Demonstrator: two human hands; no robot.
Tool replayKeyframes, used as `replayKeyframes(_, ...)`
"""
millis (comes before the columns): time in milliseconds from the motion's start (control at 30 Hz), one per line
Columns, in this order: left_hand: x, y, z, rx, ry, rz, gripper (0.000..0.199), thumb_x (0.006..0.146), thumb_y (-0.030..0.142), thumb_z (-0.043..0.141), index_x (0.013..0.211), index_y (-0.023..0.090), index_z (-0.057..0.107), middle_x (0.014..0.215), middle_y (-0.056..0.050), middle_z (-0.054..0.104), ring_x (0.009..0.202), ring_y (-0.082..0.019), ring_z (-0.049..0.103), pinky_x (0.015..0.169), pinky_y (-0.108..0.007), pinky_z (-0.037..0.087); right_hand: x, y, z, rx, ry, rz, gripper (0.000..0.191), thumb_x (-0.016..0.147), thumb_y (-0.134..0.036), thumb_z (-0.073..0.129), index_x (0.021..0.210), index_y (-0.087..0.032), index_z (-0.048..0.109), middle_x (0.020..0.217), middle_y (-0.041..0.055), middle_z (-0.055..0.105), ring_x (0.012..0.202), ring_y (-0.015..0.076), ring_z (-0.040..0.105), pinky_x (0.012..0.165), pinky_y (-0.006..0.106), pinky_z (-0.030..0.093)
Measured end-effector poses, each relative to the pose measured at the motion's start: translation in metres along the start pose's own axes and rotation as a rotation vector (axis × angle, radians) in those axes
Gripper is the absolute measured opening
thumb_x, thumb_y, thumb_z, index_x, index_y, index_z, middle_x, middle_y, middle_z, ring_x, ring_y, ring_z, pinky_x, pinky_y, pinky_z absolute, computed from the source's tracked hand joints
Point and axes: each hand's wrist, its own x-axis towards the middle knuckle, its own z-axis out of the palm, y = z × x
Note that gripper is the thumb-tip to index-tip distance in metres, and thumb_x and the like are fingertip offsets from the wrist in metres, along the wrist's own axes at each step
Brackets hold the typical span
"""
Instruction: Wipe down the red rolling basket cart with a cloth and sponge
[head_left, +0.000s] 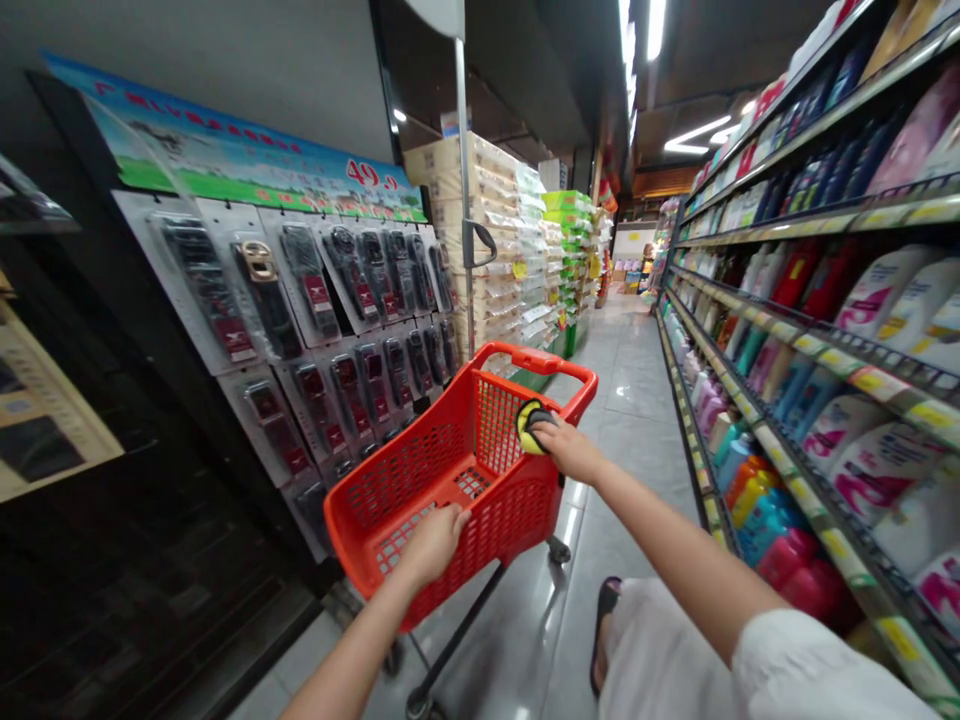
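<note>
Red perforated plastic shopping cart (pixel 405 465) on grey tiled floor (pixel 615 430), between belt display and shelves. Left hand (pixel 435 545): fingers curled over cart's near side rim. Right hand (pixel 564 446): partly closed, pressing yellow-and-black cloth (pixel 531 428) at cart's rim near handle. Beyond: hanging packaged belts (pixel 371 275) one side, stocked bottle shelves (pixel 825 300) other side.

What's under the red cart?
Under the cart: a dark frame, wheels and grey tiled floor. The basket hides the upper and far parts of the underside, so can't tell what's there.
</note>
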Motion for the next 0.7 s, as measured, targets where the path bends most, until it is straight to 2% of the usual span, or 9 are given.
replayKeyframes(100, -0.005, -0.004, -0.002, -0.038, -0.008, 0.024, 0.037, 0.097, 0.037, 0.03, 0.081, 0.017, 0.057, 0.09, -0.01, 0.07, 0.084, -0.021, 0.064, 0.073, -0.028, 0.039, -0.002, 0.035, -0.034, -0.121, 0.04, 0.288, 0.04, 0.089, -0.004, 0.041, 0.117, -0.018, 0.066, 0.126, 0.0091, 0.061, 0.121, 0.024, 0.046, 0.104, 0.038, 0.039)
replayKeyframes(167, -0.007, -0.005, -0.003, -0.049, -0.013, 0.032, 0.037, 0.096, 0.037, 0.031, 0.08, 0.017, 0.057, 0.09, -0.01, 0.069, 0.084, -0.021, 0.064, 0.073, -0.028, 0.039, -0.003, 0.037, -0.042, -0.162, 0.085, 0.423, 0.04, 0.092, -0.005, 0.038, 0.121, -0.014, 0.063, 0.128, 0.0151, 0.059, 0.119, 0.0273, 0.046, 0.101, 0.042, 0.04)
replayKeyframes(200, -0.007, -0.005, -0.004, -0.053, -0.015, 0.035, 0.037, 0.096, 0.038, 0.031, 0.08, 0.018, 0.057, 0.09, -0.01, 0.069, 0.084, -0.021, 0.063, 0.073, -0.028, 0.039, -0.004, 0.029, -0.04, -0.168, 0.095, 0.447, 0.039, 0.093, -0.008, 0.037, 0.123, -0.013, 0.063, 0.128, 0.0163, 0.059, 0.119, 0.0283, 0.046, 0.101, 0.044, 0.039)
replayKeyframes(267, -0.008, -0.005, -0.004, -0.06, -0.014, 0.04, 0.037, 0.096, 0.038, 0.031, 0.079, 0.018, 0.057, 0.089, -0.01, 0.069, 0.084, -0.021, 0.063, 0.073, -0.028, 0.039, -0.006, -0.003, -0.027, -0.166, 0.084, 0.434, 0.036, 0.096, -0.014, 0.04, 0.122, -0.02, 0.064, 0.124, 0.0115, 0.062, 0.119, 0.0271, 0.045, 0.104, 0.044, 0.037)
replayKeyframes(333, -0.009, -0.005, -0.005, -0.062, -0.009, 0.047, 0.036, 0.095, 0.038, 0.031, 0.079, 0.018, 0.056, 0.089, -0.01, 0.069, 0.084, -0.021, 0.063, 0.073, -0.028, 0.039, -0.007, -0.045, -0.005, -0.135, 0.044, 0.334, 0.033, 0.096, -0.02, 0.046, 0.118, -0.031, 0.067, 0.12, 0.003, 0.065, 0.122, 0.0235, 0.045, 0.11, 0.04, 0.032)
replayKeyframes(400, -0.011, -0.007, -0.006, -0.056, -0.005, 0.054, 0.037, 0.095, 0.039, 0.03, 0.079, 0.018, 0.055, 0.088, -0.01, 0.068, 0.084, -0.021, 0.063, 0.073, -0.028, 0.039, -0.008, -0.083, 0.013, -0.061, 0.004, 0.151, 0.038, 0.096, -0.021, 0.044, 0.127, -0.034, 0.061, 0.127, 0.0028, 0.062, 0.126, 0.0244, 0.043, 0.113, 0.043, 0.027)
replayKeyframes(467, -0.014, -0.012, -0.007, -0.051, -0.003, 0.069, 0.037, 0.095, 0.04, 0.028, 0.078, 0.018, 0.054, 0.087, -0.01, 0.068, 0.083, -0.022, 0.063, 0.073, -0.029, 0.039, -0.007, -0.101, 0.021, -0.022, -0.005, 0.056, 0.038, 0.097, -0.022, 0.044, 0.129, -0.035, 0.06, 0.13, 0.0027, 0.061, 0.126, 0.0239, 0.044, 0.112, 0.043, 0.029)
replayKeyframes(567, -0.022, -0.022, -0.011, -0.062, 0.001, 0.101, 0.04, 0.095, 0.044, 0.025, 0.078, 0.019, 0.052, 0.087, -0.009, 0.068, 0.084, -0.022, 0.062, 0.073, -0.029, 0.04, -0.009, -0.086, 0.007, -0.024, 0.021, 0.047, 0.034, 0.096, -0.022, 0.046, 0.122, -0.034, 0.065, 0.126, 0.0026, 0.063, 0.124, 0.0228, 0.046, 0.112, 0.044, 0.03)
replayKeyframes(700, -0.036, -0.036, -0.019, -0.098, -0.01, 0.131, 0.042, 0.095, 0.047, 0.025, 0.08, 0.021, 0.054, 0.089, -0.007, 0.068, 0.087, -0.021, 0.062, 0.078, -0.029, 0.042, -0.022, -0.027, -0.033, -0.072, 0.127, 0.217, 0.038, 0.091, -0.011, 0.047, 0.116, -0.03, 0.069, 0.126, 0.0036, 0.064, 0.126, 0.0249, 0.047, 0.114, 0.05, 0.026)
